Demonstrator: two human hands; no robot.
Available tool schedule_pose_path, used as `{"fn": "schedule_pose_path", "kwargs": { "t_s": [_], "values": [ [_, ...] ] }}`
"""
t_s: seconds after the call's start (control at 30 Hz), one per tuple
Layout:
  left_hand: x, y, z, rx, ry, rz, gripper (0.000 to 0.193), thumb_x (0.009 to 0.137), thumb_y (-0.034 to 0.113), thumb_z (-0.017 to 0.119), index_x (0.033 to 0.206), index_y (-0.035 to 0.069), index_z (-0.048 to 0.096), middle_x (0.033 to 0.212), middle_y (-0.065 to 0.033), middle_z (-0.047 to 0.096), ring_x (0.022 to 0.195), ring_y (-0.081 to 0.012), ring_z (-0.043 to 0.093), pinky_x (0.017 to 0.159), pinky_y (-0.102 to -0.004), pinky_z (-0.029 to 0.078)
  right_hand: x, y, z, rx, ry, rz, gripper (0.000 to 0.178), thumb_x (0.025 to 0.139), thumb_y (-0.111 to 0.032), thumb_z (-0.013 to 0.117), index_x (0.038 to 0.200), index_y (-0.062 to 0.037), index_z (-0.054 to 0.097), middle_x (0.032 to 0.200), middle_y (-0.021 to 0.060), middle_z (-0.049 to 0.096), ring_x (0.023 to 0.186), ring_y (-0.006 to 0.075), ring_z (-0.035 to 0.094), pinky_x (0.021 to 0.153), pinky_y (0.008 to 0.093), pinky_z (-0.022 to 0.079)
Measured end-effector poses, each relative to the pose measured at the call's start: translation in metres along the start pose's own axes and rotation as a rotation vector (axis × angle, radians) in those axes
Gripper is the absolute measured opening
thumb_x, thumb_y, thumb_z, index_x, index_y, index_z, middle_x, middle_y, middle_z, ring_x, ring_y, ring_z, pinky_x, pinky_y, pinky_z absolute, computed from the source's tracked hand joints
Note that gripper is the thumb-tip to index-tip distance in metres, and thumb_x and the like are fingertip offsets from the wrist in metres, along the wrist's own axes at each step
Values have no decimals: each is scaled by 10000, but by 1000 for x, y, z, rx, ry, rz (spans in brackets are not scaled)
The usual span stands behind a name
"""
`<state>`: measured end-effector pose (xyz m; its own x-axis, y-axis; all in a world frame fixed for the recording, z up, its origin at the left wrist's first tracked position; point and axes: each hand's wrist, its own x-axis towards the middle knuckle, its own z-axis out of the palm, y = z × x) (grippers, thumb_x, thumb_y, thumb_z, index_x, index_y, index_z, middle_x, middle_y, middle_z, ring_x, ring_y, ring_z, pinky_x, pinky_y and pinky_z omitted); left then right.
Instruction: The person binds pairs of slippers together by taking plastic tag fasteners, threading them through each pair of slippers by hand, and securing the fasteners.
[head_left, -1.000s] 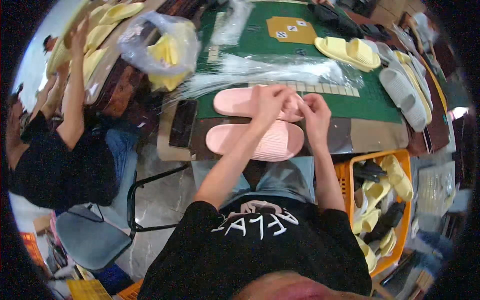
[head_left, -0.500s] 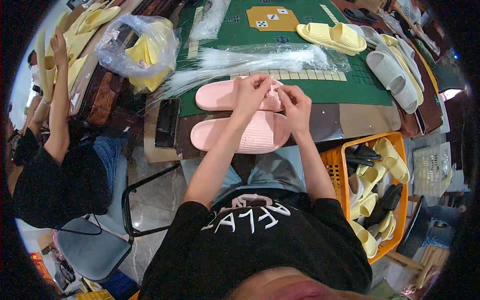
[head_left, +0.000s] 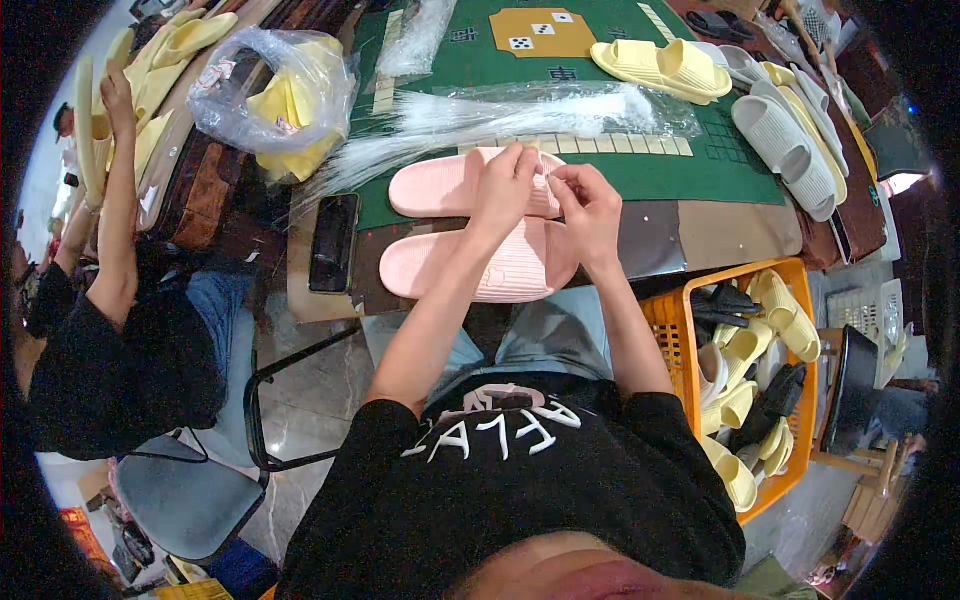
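Green table mat [head_left: 470,65] spreads widest, with clear plastic bags [head_left: 520,112] across it; two pink slippers [head_left: 470,225] lie at its near edge (stacked side by side). Left hand [head_left: 507,187] and right hand [head_left: 590,205] meet above them, fingertips pinched together on something too small to tell.

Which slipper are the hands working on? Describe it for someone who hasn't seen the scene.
On the green table mat, near its front edge, two pink slippers lie side by side. It's the far pink slipper, under the left hand and right hand; the near pink slipper lies untouched.
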<state>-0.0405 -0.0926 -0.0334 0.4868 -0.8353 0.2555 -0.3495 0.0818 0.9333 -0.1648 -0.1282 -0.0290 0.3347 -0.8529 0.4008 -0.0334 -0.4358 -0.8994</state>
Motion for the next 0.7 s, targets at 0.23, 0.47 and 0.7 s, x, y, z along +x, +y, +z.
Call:
{"fn": "schedule_pose_path", "kwargs": {
  "t_s": [0.23,0.47,0.7],
  "values": [
    [-4,13,-1,148,31,89,265,911,199,453,818,-35,536,702,-165,576,641,-245,561,617,-343,435,-3,-3,0,-59,-26,-65,76,757,-42,633,808,11,610,717,88,581,574,149,548,541,261,435],
    [-3,5,2,26,51,116,300,921,219,465,730,1,542,531,-34,472,524,-104,450,520,-280,376,-3,-1,4,-66,-9,-69,68,762,-32,628,808,14,608,720,85,576,577,144,544,536,264,432],
    [-1,4,1,-81,97,83,183,881,141,539,783,-14,539,588,-46,525,519,-107,457,529,-285,397,-3,0,11,-2,0,-51,78,779,-36,618,832,20,606,734,79,573,593,128,533,551,255,430]
  ]
}}
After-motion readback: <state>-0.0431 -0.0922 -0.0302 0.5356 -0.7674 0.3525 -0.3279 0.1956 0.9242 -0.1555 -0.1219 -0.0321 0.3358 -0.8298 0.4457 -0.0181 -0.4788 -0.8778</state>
